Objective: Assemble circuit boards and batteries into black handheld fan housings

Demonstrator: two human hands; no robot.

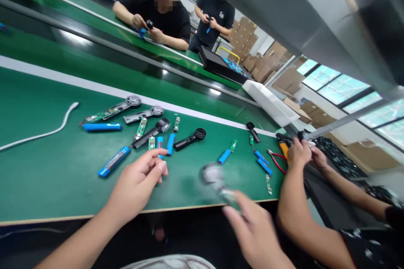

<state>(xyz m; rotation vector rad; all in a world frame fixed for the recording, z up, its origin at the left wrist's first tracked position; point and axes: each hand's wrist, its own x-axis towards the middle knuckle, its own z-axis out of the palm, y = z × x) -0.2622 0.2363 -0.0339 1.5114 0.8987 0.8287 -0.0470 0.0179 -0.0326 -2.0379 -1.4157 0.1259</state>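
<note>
My left hand (139,181) hovers over the near part of the green table (47,176), fingers loosely curled and apart, with nothing in them. Just beyond its fingertips lie a blue battery (113,162), a small green circuit board (152,142) and a black round-headed handle (151,132). My right hand (252,229), smeared by motion, grips a grey round-headed part (214,176) at the table's front edge. Another black handle (190,139) lies further back.
More blue batteries (102,127), grey shell halves (113,110) and red-handled pliers (276,159) lie on the table. A white cable (41,133) runs at left. A co-worker's hands (299,153) work at right. Two people stand across the conveyor (94,67). A white foam block (269,103) lies beyond.
</note>
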